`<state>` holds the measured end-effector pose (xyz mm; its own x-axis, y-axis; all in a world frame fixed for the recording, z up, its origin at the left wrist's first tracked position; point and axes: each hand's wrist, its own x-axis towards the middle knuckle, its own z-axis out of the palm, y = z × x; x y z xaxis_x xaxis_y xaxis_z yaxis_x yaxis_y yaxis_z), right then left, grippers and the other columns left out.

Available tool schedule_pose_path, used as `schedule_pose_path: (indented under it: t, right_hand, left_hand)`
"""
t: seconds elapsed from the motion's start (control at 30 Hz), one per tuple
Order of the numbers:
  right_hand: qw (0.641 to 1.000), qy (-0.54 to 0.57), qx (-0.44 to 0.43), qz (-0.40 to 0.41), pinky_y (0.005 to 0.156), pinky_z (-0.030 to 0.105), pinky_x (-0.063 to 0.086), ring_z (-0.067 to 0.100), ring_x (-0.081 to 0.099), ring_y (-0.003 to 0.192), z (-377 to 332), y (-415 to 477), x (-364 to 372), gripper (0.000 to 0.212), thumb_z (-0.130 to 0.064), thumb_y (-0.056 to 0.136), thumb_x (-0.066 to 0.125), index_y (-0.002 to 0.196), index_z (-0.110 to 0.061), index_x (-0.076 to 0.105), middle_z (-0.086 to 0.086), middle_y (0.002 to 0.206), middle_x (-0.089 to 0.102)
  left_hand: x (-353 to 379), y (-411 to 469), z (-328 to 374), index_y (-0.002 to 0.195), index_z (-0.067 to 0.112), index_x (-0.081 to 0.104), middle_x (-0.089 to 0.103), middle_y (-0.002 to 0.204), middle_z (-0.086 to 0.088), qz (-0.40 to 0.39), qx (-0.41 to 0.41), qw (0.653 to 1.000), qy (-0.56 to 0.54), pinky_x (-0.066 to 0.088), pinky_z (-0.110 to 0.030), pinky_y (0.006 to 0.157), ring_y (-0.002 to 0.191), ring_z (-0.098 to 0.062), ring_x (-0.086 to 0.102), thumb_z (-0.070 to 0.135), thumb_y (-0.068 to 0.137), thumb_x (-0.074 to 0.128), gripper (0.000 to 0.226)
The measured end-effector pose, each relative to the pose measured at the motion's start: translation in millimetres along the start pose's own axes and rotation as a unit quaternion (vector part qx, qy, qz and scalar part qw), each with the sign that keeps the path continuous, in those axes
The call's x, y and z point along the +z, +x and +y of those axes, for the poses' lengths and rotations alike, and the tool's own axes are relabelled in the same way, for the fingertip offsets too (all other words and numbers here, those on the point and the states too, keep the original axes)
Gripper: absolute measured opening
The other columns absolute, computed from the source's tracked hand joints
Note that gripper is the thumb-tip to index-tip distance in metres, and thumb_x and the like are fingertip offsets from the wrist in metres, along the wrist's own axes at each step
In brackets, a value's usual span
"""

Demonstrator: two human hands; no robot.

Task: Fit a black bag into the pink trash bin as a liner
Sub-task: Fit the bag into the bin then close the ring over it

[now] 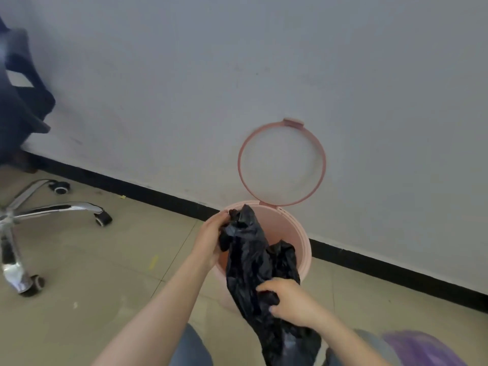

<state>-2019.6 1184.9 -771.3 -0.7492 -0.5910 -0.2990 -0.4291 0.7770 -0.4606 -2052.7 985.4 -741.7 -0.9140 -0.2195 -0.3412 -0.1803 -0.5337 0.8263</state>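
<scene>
At the far left of the frame an office chair (23, 154) stands on the tiled floor (105, 273), its chrome legs and castors well apart from the work; it plays no part here.

Moving right, just left of centre, the left hand (211, 237) is closed around the upper end of the black bag (253, 262), fingers curled into the crumpled plastic at the near-left rim of the pink trash bin (298, 233). The bin stands on the floor against the wall (237, 75), at lower centre of the frame, and its ring-shaped lid frame (282, 162) is tipped up and leaning back by the wall, so the mouth is free.

The bag is still bunched: part of it sags into the bin, while a long tail hangs down outside, towards the bottom edge of the frame. The right hand (293, 302), lower right of centre, pinches a fold of that bunched middle, thumb over the plastic and fingers tucked under.

The step in hand looks like finding and opening the bag's mouth. To do it well, the two hands should work apart along one edge until the layers separate, rather than pushing the wad down as it is. Which end is the open one I cannot tell from here. Once it is open, the closed end goes down inside and the edge folds over the rim all round, before the ring comes down to clamp it.
</scene>
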Motion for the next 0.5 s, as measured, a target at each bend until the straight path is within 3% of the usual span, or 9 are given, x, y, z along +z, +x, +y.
schedule_pose_path:
  t: [0.07,0.1,0.17,0.2,0.27,0.33,0.4,0.43,0.5]
  right_hand:
    - [0.989,0.080,0.077,0.102,0.097,0.029,0.042,0.024,0.053,0.118,1,26,-14,0.036,0.000,0.086,0.050,0.119,-0.010,0.058,0.008,0.133,0.054]
    - [0.965,0.115,0.129,0.199,0.096,0.028,0.041,0.025,0.054,0.116,7,39,-28,0.033,-0.001,0.087,0.048,0.116,-0.008,0.060,0.010,0.130,0.057]
    - [0.906,0.200,0.172,0.332,0.099,0.028,0.038,0.027,0.049,0.121,14,57,-47,0.034,-0.011,0.091,0.045,0.125,-0.008,0.052,0.014,0.135,0.051]
    - [0.906,0.212,0.163,0.329,0.105,0.032,0.034,0.028,0.041,0.128,12,60,-53,0.040,-0.020,0.094,0.043,0.133,-0.009,0.042,0.015,0.143,0.040]
    - [0.959,0.139,0.124,0.213,0.115,0.041,0.023,0.030,0.017,0.141,13,66,-45,0.053,-0.037,0.096,0.038,0.143,-0.018,0.023,0.013,0.155,0.013]
    - [0.981,0.060,0.094,0.161,0.118,0.046,0.013,0.030,0.001,0.144,14,56,-31,0.056,-0.046,0.095,0.033,0.144,-0.024,0.017,0.013,0.157,0.000]
    - [0.970,0.044,0.028,0.239,0.117,0.044,0.013,0.029,0.003,0.143,17,34,-24,0.057,-0.050,0.093,0.033,0.142,-0.023,0.025,0.013,0.157,0.008]
    - [0.965,0.001,-0.025,0.261,0.114,0.045,0.021,0.030,0.011,0.141,17,20,-20,0.057,-0.052,0.089,0.036,0.138,-0.023,0.033,0.014,0.153,0.021]
    - [0.953,-0.139,-0.163,0.215,0.103,0.048,0.039,0.029,0.034,0.131,16,-3,-9,0.056,-0.062,0.077,0.041,0.124,-0.033,0.047,0.009,0.141,0.047]
  left_hand:
    - [2,6,-16,0.110,0.018,0.064,0.059,0.126,-0.006,-0.016,0.026,0.975,0.221,0.045,-0.033,0.097,0.114,-0.019,0.055,0.028,0.093,0.047,0.026]
    - [0,10,-22,0.125,0.019,0.054,0.044,0.142,-0.006,-0.014,0.039,0.934,0.355,0.033,-0.037,0.109,0.129,-0.022,0.042,0.034,0.093,0.046,0.036]
    - [-5,20,-35,0.141,0.020,0.033,0.016,0.155,-0.011,-0.028,0.043,0.839,0.541,0.016,-0.041,0.117,0.143,-0.027,0.015,0.037,0.093,0.046,0.052]
    - [-5,19,-41,0.143,0.022,0.026,0.006,0.156,-0.014,-0.042,0.048,0.797,0.601,0.015,-0.042,0.117,0.144,-0.029,0.007,0.036,0.093,0.046,0.056]
    - [-8,15,-51,0.144,0.028,0.019,-0.004,0.156,-0.015,-0.047,0.031,0.733,0.678,0.017,-0.041,0.117,0.144,-0.030,0.000,0.046,0.091,0.043,0.060]
    - [-12,12,-59,0.143,0.033,0.021,-0.009,0.156,-0.014,-0.048,-0.005,0.661,0.749,0.019,-0.041,0.114,0.144,-0.031,-0.001,0.054,0.089,0.041,0.061]
    - [-16,13,-64,0.141,0.034,0.025,-0.008,0.156,-0.015,-0.048,-0.023,0.616,0.786,0.023,-0.042,0.113,0.143,-0.031,0.001,0.052,0.088,0.042,0.059]
    - [-16,12,-64,0.141,0.034,0.028,-0.006,0.157,-0.015,-0.044,-0.029,0.604,0.796,0.027,-0.042,0.111,0.143,-0.031,0.004,0.050,0.088,0.043,0.057]
    - [-13,12,-62,0.136,0.031,0.037,0.003,0.156,-0.015,-0.025,-0.020,0.579,0.814,0.035,-0.042,0.104,0.140,-0.033,0.013,0.041,0.090,0.045,0.048]
